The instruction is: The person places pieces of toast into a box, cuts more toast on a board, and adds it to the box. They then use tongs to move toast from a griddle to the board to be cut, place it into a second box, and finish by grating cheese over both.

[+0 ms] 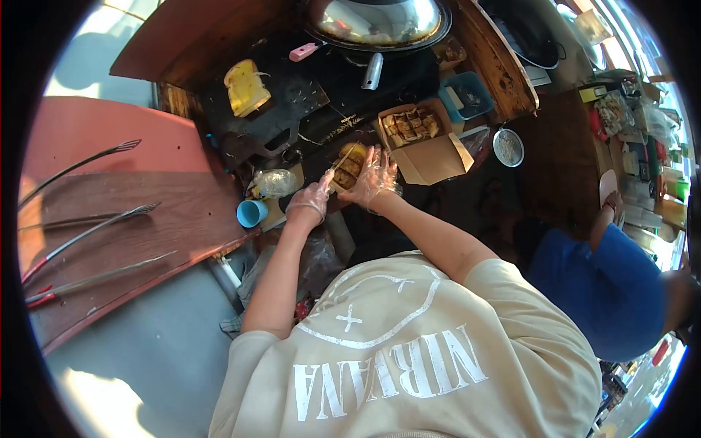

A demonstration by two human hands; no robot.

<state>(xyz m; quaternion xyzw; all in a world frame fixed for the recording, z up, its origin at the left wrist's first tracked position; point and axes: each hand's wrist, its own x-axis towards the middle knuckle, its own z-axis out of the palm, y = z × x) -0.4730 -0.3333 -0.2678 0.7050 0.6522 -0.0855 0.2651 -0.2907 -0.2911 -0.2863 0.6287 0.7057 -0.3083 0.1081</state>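
Both hands wear clear plastic gloves and meet at a browned, cut piece of toast (pixel 347 172) near the front of the dark work surface. My left hand (pixel 312 198) is closed at the toast's lower left side, its fingertips at a thin straight edge that runs along the toast; what they pinch is too small to make out. My right hand (pixel 374 179) grips the toast from the right, fingers stretched along its side and thumb below. Right beside it, an open cardboard box (pixel 437 162) holds browned, cut toast pieces (pixel 411 126).
A yellow-topped bread slice (pixel 247 88) lies on the black griddle (pixel 292 102). Behind stands a lidded pan (pixel 380 22). A blue cup (pixel 252 213) and a plastic-wrapped bundle (pixel 275 183) sit left; a blue container (pixel 465 95) and small bowl (pixel 508 147) right. A person in blue (pixel 599 292) stands at right.
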